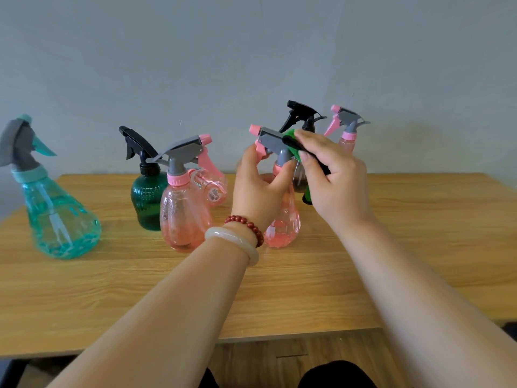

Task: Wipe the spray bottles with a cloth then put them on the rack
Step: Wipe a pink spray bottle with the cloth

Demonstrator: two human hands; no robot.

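My left hand [258, 186] grips the neck of a pink spray bottle [282, 228] with a grey and pink trigger head, held upright just over the wooden table [419, 219]. My right hand [335, 177] pinches a green and black cloth [296, 144] and presses it against the rear of that bottle's grey head. Part of the cloth hangs below my right palm. No rack is in view.
Other spray bottles stand on the table: a teal one [61, 219] at far left, a dark green one [147, 200], a large pink one [181, 214], a small pink one [212, 189] behind it, a black-headed one [303, 116] and a pink one [348, 135] behind my hands.
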